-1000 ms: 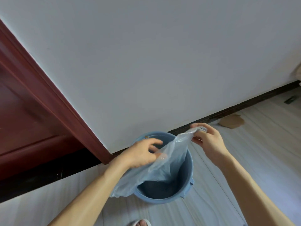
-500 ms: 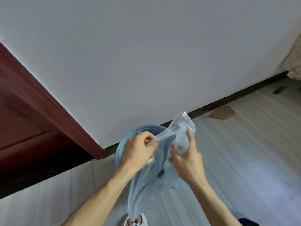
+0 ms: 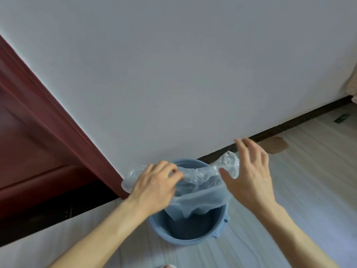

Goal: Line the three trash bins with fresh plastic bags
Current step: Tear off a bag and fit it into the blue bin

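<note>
Head view: left hand pinches translucent bag over blue bin; right hand spread open.

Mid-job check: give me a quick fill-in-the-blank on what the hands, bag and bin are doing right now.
1. The left hand pinches the plastic bag above the ___ bin.
2. The right hand has its fingers ___, not gripping.
3. The bin stands on the floor by the ___ wall.

Missing words: blue; spread open; white
</note>
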